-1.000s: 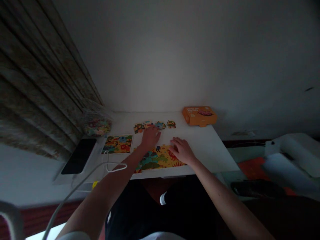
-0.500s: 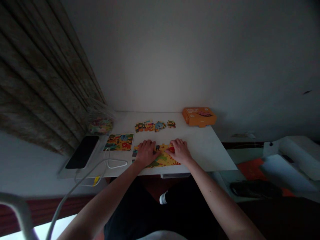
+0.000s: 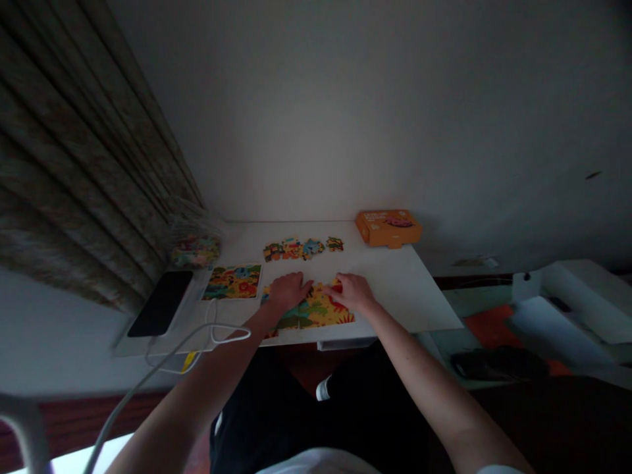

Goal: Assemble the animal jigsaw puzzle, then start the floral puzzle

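Note:
A partly joined jigsaw puzzle (image 3: 316, 316), yellow and green with a red animal at its upper right, lies flat near the table's front edge. Across its upper left part rests my left hand (image 3: 287, 293), open, palm down, thumb stretched to the right. My right hand (image 3: 356, 293) is at the upper right corner, thumb and bent fingers closed about a red and yellow puzzle piece (image 3: 337, 288). Both palms hide parts of the puzzle. Left of it lies a reference picture (image 3: 233, 282) with the same bright animals. Loose puzzle pieces (image 3: 292, 249) lie in a row behind.
An orange puzzle box (image 3: 388, 228) stands at the table's back right. A plastic bag with colourful contents (image 3: 195, 250) sits at the back left, near the curtain (image 3: 89, 131). A black phone (image 3: 162, 303) and a white cable (image 3: 232, 332) lie at the left edge.
My left hand has slid slightly and uncovered more of the puzzle's lower left. The right hand's fingers have drawn closer together at the upper right corner. The view has shifted a little.

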`<action>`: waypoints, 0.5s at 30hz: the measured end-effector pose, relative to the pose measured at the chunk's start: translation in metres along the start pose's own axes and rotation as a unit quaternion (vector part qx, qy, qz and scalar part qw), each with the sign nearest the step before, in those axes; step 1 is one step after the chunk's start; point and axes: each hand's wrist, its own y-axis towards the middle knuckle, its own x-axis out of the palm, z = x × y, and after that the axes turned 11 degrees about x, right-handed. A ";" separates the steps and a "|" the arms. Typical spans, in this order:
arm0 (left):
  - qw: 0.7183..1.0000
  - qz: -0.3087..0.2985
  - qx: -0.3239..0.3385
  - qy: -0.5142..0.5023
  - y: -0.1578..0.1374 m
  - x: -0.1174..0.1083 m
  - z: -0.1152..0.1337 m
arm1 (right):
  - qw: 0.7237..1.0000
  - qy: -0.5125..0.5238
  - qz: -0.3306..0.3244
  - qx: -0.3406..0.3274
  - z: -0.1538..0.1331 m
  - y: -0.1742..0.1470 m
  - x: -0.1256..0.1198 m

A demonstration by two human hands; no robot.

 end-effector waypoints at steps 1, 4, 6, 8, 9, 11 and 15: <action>1.000 0.003 -0.005 -0.006 0.002 -0.001 -0.002 | 1.000 0.005 -0.004 0.010 0.001 0.002 -0.001; 1.000 0.006 -0.016 -0.023 0.009 -0.003 -0.007 | 0.999 0.019 -0.012 0.040 0.005 0.009 -0.004; 0.999 0.006 -0.019 -0.032 0.011 -0.002 -0.011 | 0.998 0.022 -0.012 0.056 0.006 0.015 -0.007; 0.999 0.015 -0.009 -0.038 0.013 -0.001 -0.013 | 0.997 0.024 -0.012 0.069 0.004 0.021 -0.011; 0.999 0.023 0.004 -0.038 0.013 -0.001 -0.013 | 0.997 0.026 -0.011 0.073 0.002 0.024 -0.013; 0.997 0.054 0.039 -0.041 0.015 0.001 -0.010 | 0.997 0.032 -0.007 0.076 -0.004 0.031 -0.016; 0.985 0.122 0.074 -0.096 0.026 0.007 0.002 | 0.997 0.041 0.002 0.065 -0.018 0.050 -0.020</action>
